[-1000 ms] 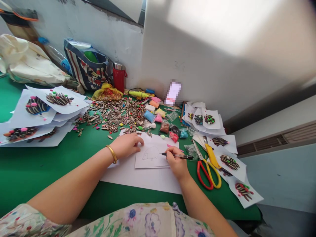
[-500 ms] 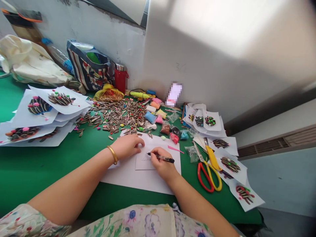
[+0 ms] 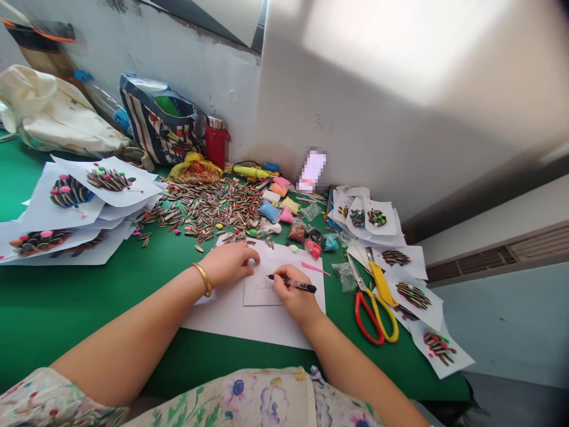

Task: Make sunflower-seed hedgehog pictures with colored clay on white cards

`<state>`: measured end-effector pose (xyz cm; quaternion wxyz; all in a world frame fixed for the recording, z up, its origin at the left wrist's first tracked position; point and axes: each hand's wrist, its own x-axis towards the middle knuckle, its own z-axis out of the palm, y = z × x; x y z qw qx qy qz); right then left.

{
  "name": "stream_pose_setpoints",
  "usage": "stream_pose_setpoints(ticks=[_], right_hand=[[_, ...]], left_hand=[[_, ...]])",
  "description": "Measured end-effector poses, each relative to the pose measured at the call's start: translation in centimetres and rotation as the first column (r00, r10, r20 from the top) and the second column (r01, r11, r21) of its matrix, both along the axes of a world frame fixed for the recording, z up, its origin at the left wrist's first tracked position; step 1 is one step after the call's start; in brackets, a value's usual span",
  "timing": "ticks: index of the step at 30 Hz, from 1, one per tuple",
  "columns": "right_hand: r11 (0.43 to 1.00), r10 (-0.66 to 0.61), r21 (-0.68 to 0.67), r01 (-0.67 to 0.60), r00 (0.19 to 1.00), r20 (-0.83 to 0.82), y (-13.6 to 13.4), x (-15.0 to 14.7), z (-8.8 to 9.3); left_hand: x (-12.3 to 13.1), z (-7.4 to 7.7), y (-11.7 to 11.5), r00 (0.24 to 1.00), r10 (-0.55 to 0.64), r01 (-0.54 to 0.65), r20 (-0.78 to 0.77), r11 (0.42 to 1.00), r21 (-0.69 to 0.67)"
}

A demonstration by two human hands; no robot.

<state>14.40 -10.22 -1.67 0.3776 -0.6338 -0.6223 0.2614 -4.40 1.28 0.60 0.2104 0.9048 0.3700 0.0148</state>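
Observation:
My right hand (image 3: 297, 299) is closed around a black pen (image 3: 303, 287), its tip on a small white card (image 3: 261, 299). Thin drawn lines, like a small outline, show on the card left of the tip. Under the card lies a larger white sheet (image 3: 242, 327). My left hand (image 3: 227, 264), below a gold bangle (image 3: 203, 279), rests on the paper at the card's upper left, fingers apart and holding nothing. A pink plastic tool (image 3: 315, 268) lies on the sheet to the right of the pen.
Striped sunflower seeds (image 3: 217, 204) are heaped beyond my hands, beside small bags of coloured clay (image 3: 269, 210). Scissors (image 3: 368, 299) and a yellow cutter (image 3: 382, 284) lie at right. Seed-decorated cards stand in piles left (image 3: 104, 210) and right (image 3: 433, 323). A red bottle (image 3: 216, 143) stands behind.
The pen and my right hand have shifted slightly to the right, and a little more drawn line shows on the card. My left hand stays in place.

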Motion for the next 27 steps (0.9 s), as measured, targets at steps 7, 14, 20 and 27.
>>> stream_pose_setpoints(ticks=[7,14,20,27], right_hand=[[1.0,0.0,0.004,0.0,1.0,0.01,0.23,0.01,-0.12],[1.0,0.0,-0.008,0.0,1.0,-0.007,0.16,0.16,-0.15],[1.0,-0.029,-0.003,0.029,1.0,-0.006,-0.09,0.42,-0.38],[1.0,-0.006,0.005,0.006,1.0,0.025,-0.19,0.14,-0.03]], left_hand=[[-0.01,0.0,-0.02,1.0,-0.003,0.003,-0.002,1.0,-0.001],[-0.02,-0.14,0.05,1.0,0.003,-0.003,-0.004,1.0,-0.001],[0.01,-0.18,0.05,1.0,0.007,-0.007,-0.002,1.0,0.0],[-0.02,-0.13,0.05,1.0,0.01,-0.01,-0.006,1.0,-0.002]])
